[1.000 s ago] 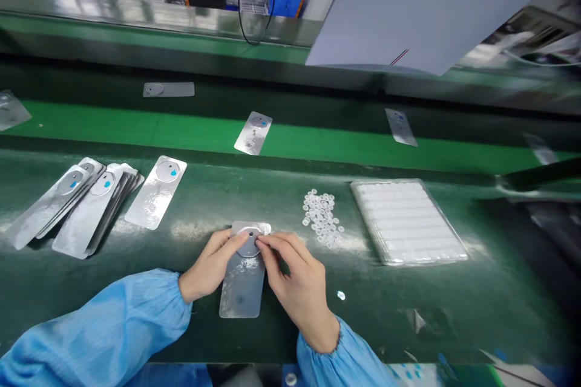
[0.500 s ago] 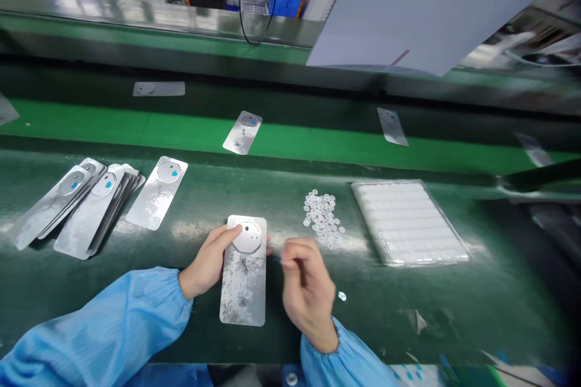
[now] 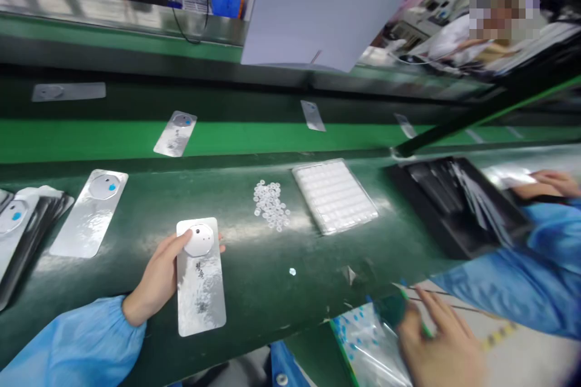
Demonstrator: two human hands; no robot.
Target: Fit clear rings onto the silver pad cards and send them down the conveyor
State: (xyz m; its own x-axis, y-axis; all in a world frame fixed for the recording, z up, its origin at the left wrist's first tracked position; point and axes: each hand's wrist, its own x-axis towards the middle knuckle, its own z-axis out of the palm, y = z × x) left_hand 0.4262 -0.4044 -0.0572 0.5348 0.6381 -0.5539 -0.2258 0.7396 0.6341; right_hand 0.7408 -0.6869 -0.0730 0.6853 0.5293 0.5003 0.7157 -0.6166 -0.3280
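Observation:
My left hand is closed on a shiny silver phone back cover, thumb on its front beside the round camera area and fingertips showing past the far edge. No blue dot shows on this cover. At the bench's front edge, my right hand is blurred, thumb and forefinger apart, over a clear bag with a green edge and several small blue dots. Left of the held cover lies another phone back cover with a blue dot, beside a stack of covers.
Small clear rings lie heaped near a white ribbed tray. Covers lie spaced along the green belt behind. At right are a black box of dark strips, a slanting post and a co-worker's hand and blue sleeve.
My right hand has left the held cover and moved right and down to the bag. The view has swung right, bringing in the black box and the co-worker. My left hand keeps its hold.

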